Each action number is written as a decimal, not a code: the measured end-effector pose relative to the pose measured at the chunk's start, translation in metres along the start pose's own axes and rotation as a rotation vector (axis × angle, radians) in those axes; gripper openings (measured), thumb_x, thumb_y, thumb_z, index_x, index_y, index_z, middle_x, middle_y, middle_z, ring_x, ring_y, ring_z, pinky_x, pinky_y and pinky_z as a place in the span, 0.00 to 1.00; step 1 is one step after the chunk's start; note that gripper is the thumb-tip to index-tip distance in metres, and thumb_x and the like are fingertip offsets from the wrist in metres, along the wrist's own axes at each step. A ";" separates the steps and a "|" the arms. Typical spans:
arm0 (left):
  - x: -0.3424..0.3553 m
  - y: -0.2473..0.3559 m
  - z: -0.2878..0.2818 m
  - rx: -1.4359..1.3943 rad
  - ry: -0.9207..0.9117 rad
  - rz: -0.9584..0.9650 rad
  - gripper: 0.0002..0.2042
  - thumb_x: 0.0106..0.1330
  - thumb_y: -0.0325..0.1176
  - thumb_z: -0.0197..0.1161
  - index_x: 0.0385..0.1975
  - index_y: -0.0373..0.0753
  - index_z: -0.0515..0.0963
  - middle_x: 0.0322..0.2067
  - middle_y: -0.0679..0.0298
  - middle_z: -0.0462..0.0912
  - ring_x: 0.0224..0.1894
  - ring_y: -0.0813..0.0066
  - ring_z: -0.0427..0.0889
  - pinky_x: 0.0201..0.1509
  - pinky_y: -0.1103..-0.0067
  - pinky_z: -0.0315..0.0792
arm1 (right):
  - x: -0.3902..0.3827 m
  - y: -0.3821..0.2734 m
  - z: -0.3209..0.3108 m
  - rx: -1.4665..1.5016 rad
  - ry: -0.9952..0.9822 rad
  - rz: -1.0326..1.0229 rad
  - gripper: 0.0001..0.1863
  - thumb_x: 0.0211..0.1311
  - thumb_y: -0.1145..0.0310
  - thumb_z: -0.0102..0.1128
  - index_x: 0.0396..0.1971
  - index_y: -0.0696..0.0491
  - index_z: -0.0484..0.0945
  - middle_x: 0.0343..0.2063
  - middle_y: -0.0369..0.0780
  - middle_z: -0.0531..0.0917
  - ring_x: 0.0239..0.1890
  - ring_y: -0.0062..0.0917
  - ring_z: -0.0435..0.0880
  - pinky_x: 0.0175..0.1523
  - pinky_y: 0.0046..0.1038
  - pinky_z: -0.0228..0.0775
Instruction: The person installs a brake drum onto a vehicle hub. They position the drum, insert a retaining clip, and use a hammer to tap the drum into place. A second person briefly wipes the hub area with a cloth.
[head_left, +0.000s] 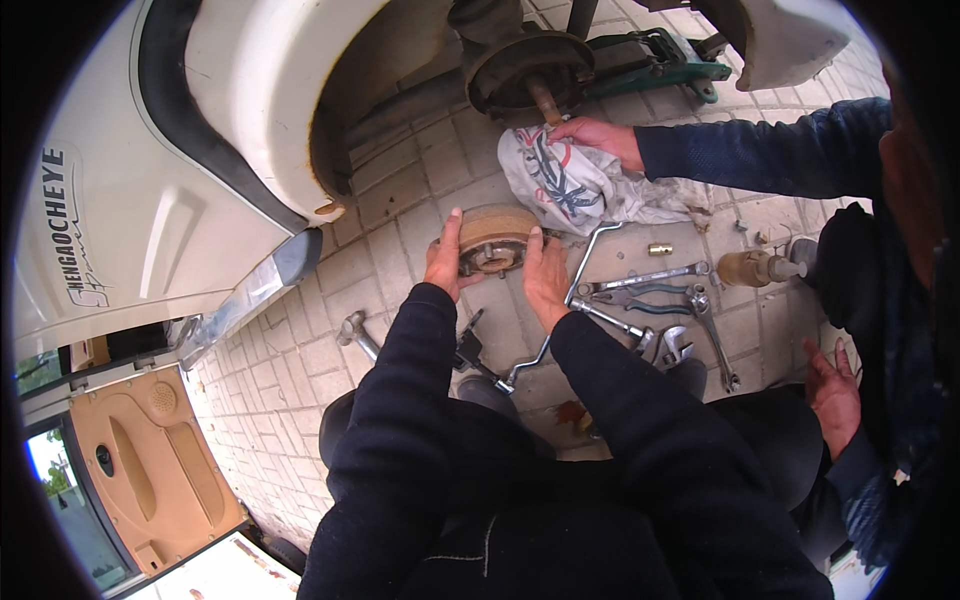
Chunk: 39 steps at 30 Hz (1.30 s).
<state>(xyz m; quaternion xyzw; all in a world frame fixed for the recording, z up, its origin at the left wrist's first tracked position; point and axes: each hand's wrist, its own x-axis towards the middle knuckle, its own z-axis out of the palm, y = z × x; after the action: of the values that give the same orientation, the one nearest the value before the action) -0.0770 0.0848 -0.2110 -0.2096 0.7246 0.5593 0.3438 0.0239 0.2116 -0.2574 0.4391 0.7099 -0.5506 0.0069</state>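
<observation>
The brake drum (495, 240) lies flat on the paved ground (400, 210), near the middle of the view, just below the white car's open wheel arch (330, 90). The left hand (445, 258) is pressed against the drum's left side, fingers extended, thumb along the rim. The right hand (545, 275) is laid against the drum's right side, palm inward; together both hands grasp the drum between them. To the far side, the bare wheel hub (525, 70) is exposed under the car, with a green jack (660, 55) beyond it. A second person's hand (600, 138) rests on a patterned rag (570, 185) just below the hub; that person's other hand (832, 390) lies open at the right. Wrenches (650, 280) and pliers (640, 298) lie on the ground right of the drum, with a wheel brace (560, 310) beside the right hand.
</observation>
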 end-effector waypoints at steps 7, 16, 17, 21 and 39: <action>0.000 0.001 0.000 -0.003 -0.010 0.005 0.48 0.59 0.76 0.59 0.66 0.38 0.68 0.60 0.52 0.76 0.59 0.57 0.79 0.54 0.54 0.79 | -0.001 -0.004 -0.002 -0.003 -0.007 0.026 0.37 0.77 0.39 0.35 0.56 0.63 0.71 0.55 0.64 0.73 0.57 0.61 0.76 0.63 0.53 0.67; -0.003 0.003 0.002 0.006 -0.004 0.003 0.47 0.60 0.76 0.58 0.66 0.39 0.70 0.59 0.53 0.76 0.59 0.57 0.79 0.55 0.54 0.78 | 0.000 -0.002 -0.001 0.008 -0.011 0.018 0.38 0.77 0.40 0.35 0.56 0.64 0.71 0.56 0.64 0.73 0.57 0.62 0.76 0.63 0.53 0.67; -0.004 0.003 0.002 0.006 0.003 0.001 0.47 0.60 0.76 0.58 0.66 0.39 0.70 0.60 0.53 0.76 0.59 0.57 0.78 0.56 0.53 0.77 | 0.000 -0.002 -0.001 0.015 -0.007 0.019 0.38 0.77 0.40 0.35 0.56 0.64 0.70 0.56 0.64 0.73 0.57 0.62 0.76 0.63 0.53 0.66; -0.005 0.004 0.004 0.002 0.016 0.000 0.47 0.60 0.75 0.58 0.66 0.38 0.70 0.60 0.52 0.76 0.60 0.57 0.78 0.57 0.53 0.76 | 0.000 -0.001 -0.003 0.022 -0.022 0.007 0.38 0.77 0.40 0.35 0.58 0.65 0.70 0.57 0.65 0.72 0.58 0.62 0.75 0.64 0.53 0.66; -0.003 0.004 0.003 -0.016 -0.018 0.001 0.47 0.60 0.73 0.61 0.67 0.37 0.67 0.60 0.52 0.76 0.61 0.56 0.77 0.58 0.52 0.76 | 0.005 0.010 0.002 0.028 -0.025 -0.038 0.38 0.77 0.39 0.34 0.60 0.64 0.69 0.56 0.64 0.73 0.59 0.62 0.74 0.64 0.52 0.65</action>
<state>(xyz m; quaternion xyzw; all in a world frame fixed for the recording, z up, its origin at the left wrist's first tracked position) -0.0768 0.0885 -0.2069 -0.2070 0.7170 0.5673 0.3482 0.0264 0.2136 -0.2688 0.4185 0.7104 -0.5659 -0.0010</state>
